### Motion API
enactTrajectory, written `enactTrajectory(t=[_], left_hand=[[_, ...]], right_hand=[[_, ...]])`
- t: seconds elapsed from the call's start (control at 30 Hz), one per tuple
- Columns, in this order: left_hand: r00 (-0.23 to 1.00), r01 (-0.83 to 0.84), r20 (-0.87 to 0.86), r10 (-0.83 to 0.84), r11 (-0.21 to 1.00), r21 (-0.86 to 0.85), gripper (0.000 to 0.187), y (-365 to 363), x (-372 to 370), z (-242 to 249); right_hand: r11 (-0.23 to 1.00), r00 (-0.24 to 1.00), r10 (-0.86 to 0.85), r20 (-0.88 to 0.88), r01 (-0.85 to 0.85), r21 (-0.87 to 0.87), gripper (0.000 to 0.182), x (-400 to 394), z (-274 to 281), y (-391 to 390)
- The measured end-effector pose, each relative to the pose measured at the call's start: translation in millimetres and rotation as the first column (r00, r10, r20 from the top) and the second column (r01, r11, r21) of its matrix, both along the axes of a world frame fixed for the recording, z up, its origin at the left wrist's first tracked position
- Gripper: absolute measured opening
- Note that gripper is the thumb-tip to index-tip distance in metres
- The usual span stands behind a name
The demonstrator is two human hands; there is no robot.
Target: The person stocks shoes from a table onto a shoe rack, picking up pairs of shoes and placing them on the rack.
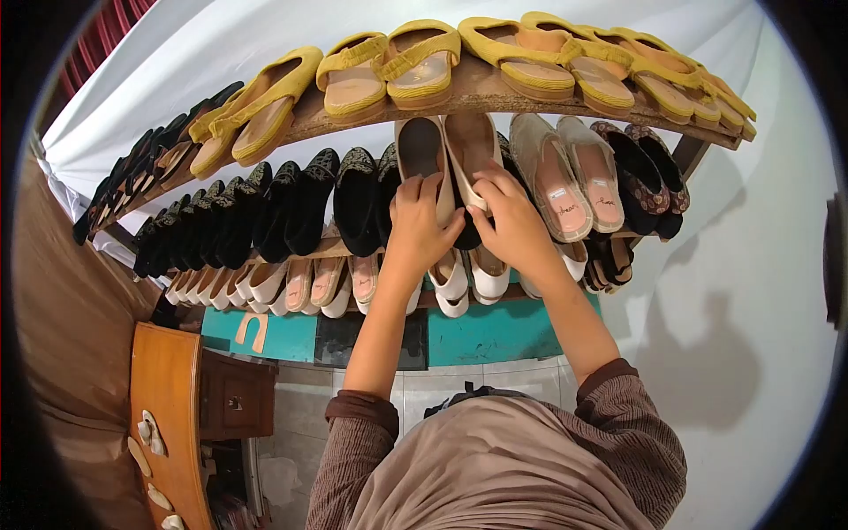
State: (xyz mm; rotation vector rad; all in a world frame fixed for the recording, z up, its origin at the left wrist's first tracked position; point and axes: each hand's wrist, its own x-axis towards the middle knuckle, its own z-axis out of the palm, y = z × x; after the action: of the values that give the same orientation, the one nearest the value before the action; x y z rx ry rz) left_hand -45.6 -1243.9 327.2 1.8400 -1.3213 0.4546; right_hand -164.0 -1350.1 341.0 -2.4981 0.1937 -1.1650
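Observation:
A pair of cream flat shoes stands side by side on the middle shelf, heel ends toward me. My left hand (420,221) has its fingers curled over the back of the left flat shoe (420,146), which has a dark grey inside. With thumb and fingers, my right hand (505,208) grips the heel of the right flat shoe (471,141), whose inside is brown. Black embroidered shoes (356,199) sit left of the pair, partly hidden by my left hand. To the right are beige slip-on shoes (552,181) with pink insoles.
Yellow slingback sandals (424,71) line the wooden top shelf (380,110). White shoes (450,287) fill the lower shelf, above a green surface (468,340). Dark patterned shoes (632,168) stand at the right end. At lower left is a wooden desk (163,380) with small pale pieces on it.

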Motion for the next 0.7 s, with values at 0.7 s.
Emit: enactTrajectory(t=[0.7], left_hand=[[0.976, -0.213, -0.095, 0.194, 0.935, -0.284, 0.027, 69, -40, -17]], right_hand=[[0.977, 0.925, 0.200, 0.324, -0.163, -0.138, 0.016, 2, -21, 55]])
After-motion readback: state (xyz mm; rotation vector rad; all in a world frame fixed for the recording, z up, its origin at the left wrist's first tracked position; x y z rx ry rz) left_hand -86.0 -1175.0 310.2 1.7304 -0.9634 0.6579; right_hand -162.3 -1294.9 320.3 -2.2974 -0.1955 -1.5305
